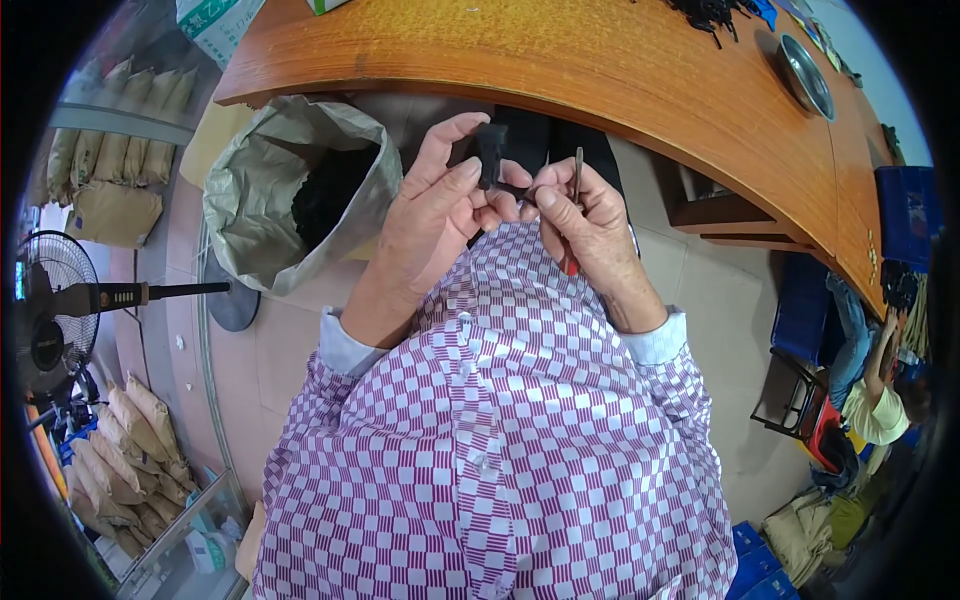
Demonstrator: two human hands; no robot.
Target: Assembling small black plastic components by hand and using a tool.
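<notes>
In front of my chest, my left hand point(425, 205) pinches a small black part point(491, 150) upright between thumb and fingers. It looks like moulded plastic or rubber, but its exact kind does not show. My right hand point(592, 222) is closed, its thumb and forefinger pinched by the lower end of that part. Tucked in the same hand is a thin tool with a narrow metal tip point(578, 165) pointing away from me and a bit of red handle point(570, 265) below the palm. The fingers hide the middle of the tool.
Beyond my hands runs a curved wooden table point(520, 60), bearing black pieces point(708, 18) and a metal bowl point(806, 77). A pale woven sack point(240, 200) holding black material stands left, beside a fan point(55, 300). At far right another person point(880, 405) sits near blue crates point(908, 215).
</notes>
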